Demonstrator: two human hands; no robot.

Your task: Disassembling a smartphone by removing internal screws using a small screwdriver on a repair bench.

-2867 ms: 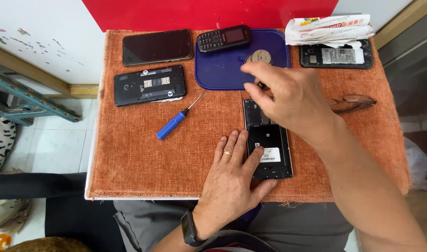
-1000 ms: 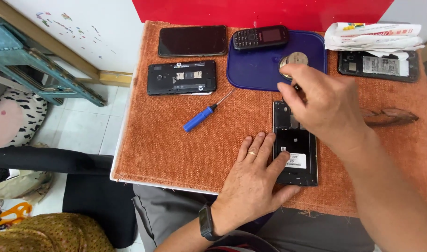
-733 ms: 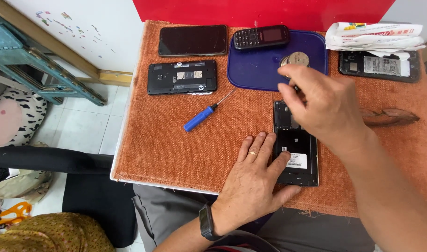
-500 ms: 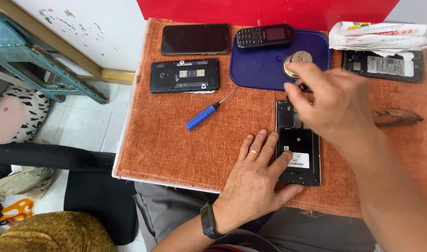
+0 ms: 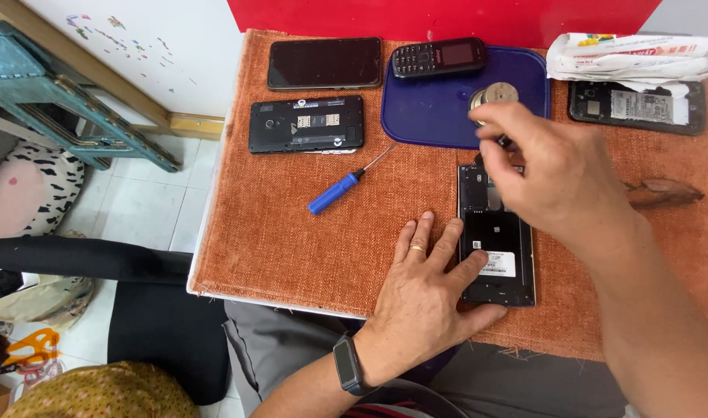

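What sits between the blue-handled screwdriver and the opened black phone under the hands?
In the head view, only bare orange woven cloth lies between the blue-handled screwdriver and the opened black phone. The left hand rests lower, its fingers touching the phone's left edge.

My left hand (image 5: 424, 298) lies flat on the orange cloth (image 5: 277, 240), pressed against the left edge of the opened phone (image 5: 499, 255), so that side is blocked. My right hand (image 5: 551, 182) hangs over the phone's upper half and covers the way to it from the right. Just beyond my fingers sits the blue tray (image 5: 431, 116), bearing a keypad phone (image 5: 437, 58) and a round metal piece (image 5: 493, 97). The blue screwdriver (image 5: 335, 193) lies slantwise to the left, with bare cloth around it and below it. Another backless phone (image 5: 306, 124) closes off the far left.
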